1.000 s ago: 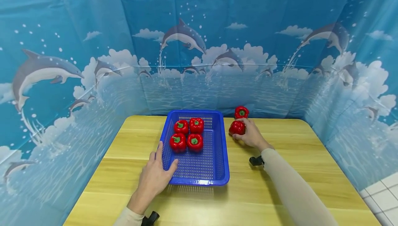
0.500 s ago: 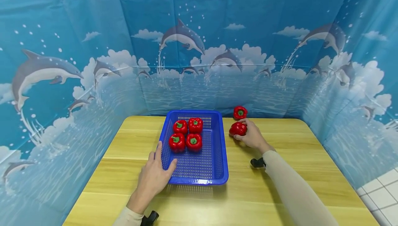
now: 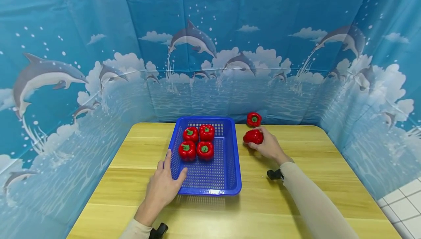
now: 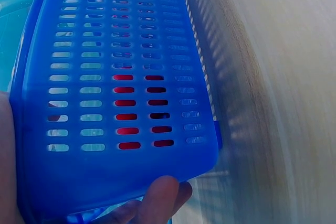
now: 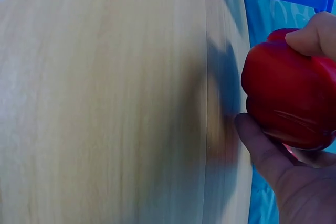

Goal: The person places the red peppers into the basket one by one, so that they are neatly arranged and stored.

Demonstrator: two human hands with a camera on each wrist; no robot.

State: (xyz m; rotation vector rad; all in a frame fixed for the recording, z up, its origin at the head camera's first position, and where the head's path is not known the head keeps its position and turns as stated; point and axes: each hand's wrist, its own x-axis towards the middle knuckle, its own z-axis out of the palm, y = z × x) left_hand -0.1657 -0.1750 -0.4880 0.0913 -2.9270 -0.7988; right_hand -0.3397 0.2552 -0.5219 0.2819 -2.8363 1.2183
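Observation:
A red bell pepper (image 3: 253, 136) lies on its side in my right hand (image 3: 269, 145), which grips it between thumb and fingers close over the table, right of the basket. In the right wrist view the thumb and fingers press opposite sides of the glossy pepper (image 5: 289, 95). My left hand (image 3: 162, 188) holds the blue plastic basket (image 3: 239, 162) by its near left side, thumb over the rim and fingers along the outside. Its fingertips (image 4: 161, 195) curl at the edge of the slotted wall (image 4: 105, 174) in the left wrist view. Several red bell peppers with green stems (image 3: 205, 150) stand grouped in the basket's left half.
One more red bell pepper (image 3: 254, 119) sits at the table's back edge, just behind my right hand. The wooden table (image 3: 312, 166) is walled at the back and sides by a blue dolphin-print curtain (image 3: 210, 96). White floor tiles (image 3: 402, 202) show at far right.
The pepper in my right hand has turned and now lies lengthwise, shifted slightly right with the hand. My left hand and the basket hold their place.

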